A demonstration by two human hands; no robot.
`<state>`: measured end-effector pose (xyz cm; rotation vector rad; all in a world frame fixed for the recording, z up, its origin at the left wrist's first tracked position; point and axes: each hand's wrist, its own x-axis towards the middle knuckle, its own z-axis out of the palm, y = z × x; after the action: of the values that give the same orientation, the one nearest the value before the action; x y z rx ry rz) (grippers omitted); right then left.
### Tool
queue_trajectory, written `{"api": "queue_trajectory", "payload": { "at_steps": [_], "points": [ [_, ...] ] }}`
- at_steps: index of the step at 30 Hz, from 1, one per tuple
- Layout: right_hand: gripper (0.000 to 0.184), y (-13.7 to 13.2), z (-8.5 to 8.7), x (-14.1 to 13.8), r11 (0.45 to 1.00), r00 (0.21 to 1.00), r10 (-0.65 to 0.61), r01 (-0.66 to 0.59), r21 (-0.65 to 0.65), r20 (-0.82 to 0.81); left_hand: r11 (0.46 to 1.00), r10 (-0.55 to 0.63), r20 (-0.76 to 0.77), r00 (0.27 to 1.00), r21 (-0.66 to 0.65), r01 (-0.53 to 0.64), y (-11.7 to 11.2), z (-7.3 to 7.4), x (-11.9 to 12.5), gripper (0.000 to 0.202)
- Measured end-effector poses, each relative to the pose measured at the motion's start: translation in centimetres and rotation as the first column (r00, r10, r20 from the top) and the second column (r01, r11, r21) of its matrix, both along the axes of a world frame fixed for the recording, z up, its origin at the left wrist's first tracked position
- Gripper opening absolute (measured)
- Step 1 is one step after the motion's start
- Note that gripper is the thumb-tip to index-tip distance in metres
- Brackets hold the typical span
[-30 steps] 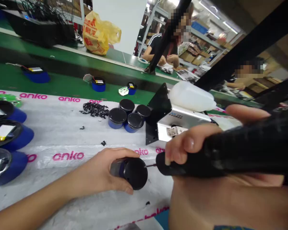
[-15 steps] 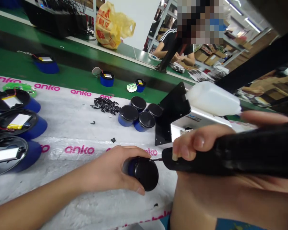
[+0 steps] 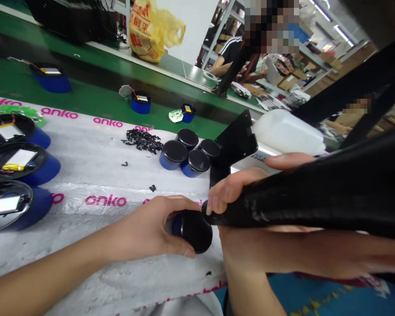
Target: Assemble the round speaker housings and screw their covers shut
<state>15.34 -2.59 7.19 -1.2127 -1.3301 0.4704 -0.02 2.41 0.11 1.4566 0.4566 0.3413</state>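
My left hand (image 3: 151,230) grips a small round blue unit with a black cap (image 3: 192,229), tilted on its side on the white plastic sheet (image 3: 95,162). My right hand (image 3: 237,193) is closed around a long black electric screwdriver (image 3: 316,193), whose tip is pressed against the top of the cap. Three more capped blue units (image 3: 186,156) stand together just behind, next to a pile of small black parts (image 3: 142,141).
Open blue units with batteries (image 3: 16,164) line the left edge. More blue units (image 3: 141,102) sit on the green conveyor. A black bracket on a metal box (image 3: 233,145) and a white bottle (image 3: 288,134) stand behind my right hand. Other people work across the belt.
The screwdriver has moved left and its tip has closed the gap onto the cap. My left hand with the unit has stayed in nearly the same spot.
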Motion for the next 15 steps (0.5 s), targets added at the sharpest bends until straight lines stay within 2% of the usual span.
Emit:
{"api": "queue_trajectory", "payload": {
  "at_steps": [2, 5, 8, 11, 13, 14, 15],
  "points": [
    [0.053, 0.2, -0.3, -0.3, 0.997, 0.994, -0.005, 0.013, 0.072, -0.109, 1.0, -0.004, 0.023, 1.0, -0.011, 0.004, -0.1, -0.1, 0.1, 0.044],
    [0.051, 0.5, -1.7, -1.4, 0.985, 0.952, 0.027, 0.026, 0.168, -0.306, 0.999, 0.015, 0.072, 0.997, -0.042, -0.012, -0.4, -0.5, 0.1, 0.051],
    [0.05, 0.8, -2.8, -2.1, 0.979, 0.915, 0.087, -0.005, 0.206, -0.394, 0.995, 0.018, 0.113, 0.993, -0.098, -0.007, -0.6, -1.0, 0.1, 0.057],
    [0.056, 0.7, -1.8, -0.8, 0.98, 0.887, 0.138, -0.057, 0.193, -0.44, 0.993, -0.004, 0.081, 0.997, -0.12, 0.014, -0.5, -1.4, -0.1, 0.056],
    [0.06, 0.4, -0.1, 1.0, 0.971, 0.892, 0.045, 0.068, 0.231, -0.45, 0.994, -0.017, 0.023, 1.0, -0.104, 0.019, -0.4, -1.5, -0.4, 0.055],
    [0.058, 0.4, 0.7, 2.1, 0.942, 0.895, -0.053, 0.192, 0.274, -0.443, 0.996, -0.029, -0.012, 0.999, -0.084, 0.028, -0.3, -1.5, -0.6, 0.054],
    [0.054, 0.4, 1.4, 3.3, 0.887, 0.89, -0.17, 0.325, 0.327, -0.423, 0.998, -0.043, -0.049, 0.998, -0.058, 0.04, -0.3, -1.5, -0.8, 0.052]
  ]
}}
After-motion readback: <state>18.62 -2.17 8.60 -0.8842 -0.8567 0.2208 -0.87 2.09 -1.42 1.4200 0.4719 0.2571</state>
